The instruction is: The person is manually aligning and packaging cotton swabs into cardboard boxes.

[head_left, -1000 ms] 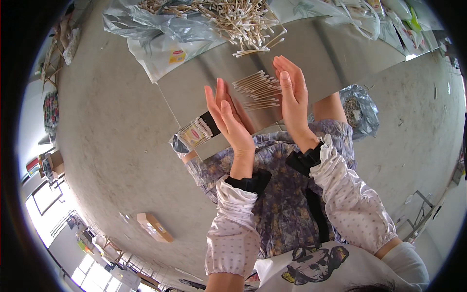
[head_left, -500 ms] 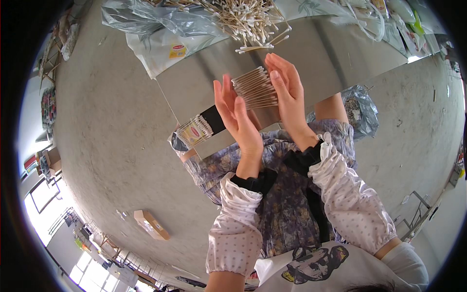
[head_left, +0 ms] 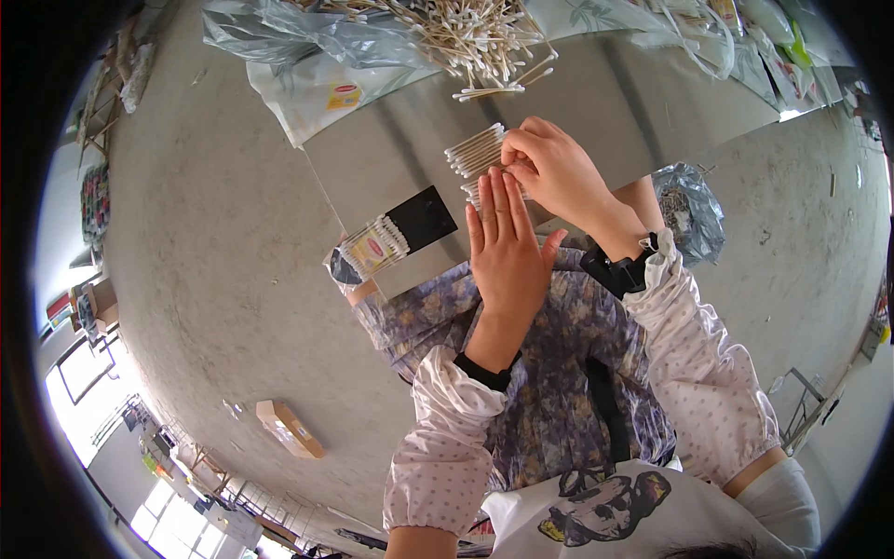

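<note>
Small clear packet of cotton swabs [head_left: 372, 250] with a red-and-yellow oval label, lying at the table edge, left of the left hand's fingers [head_left: 495, 210] and well apart from them. Black flat card [head_left: 424, 218] just right of that packet, between it and the fingertips. White plastic bag [head_left: 321, 98] with a red-and-yellow label, far up-left of the fingers, at the table's far side. Green and white packets [head_left: 778, 28] far up-right of the right hand's fingers [head_left: 526, 149]. Brown cardboard box [head_left: 291, 429] on the floor, far below-left.
</note>
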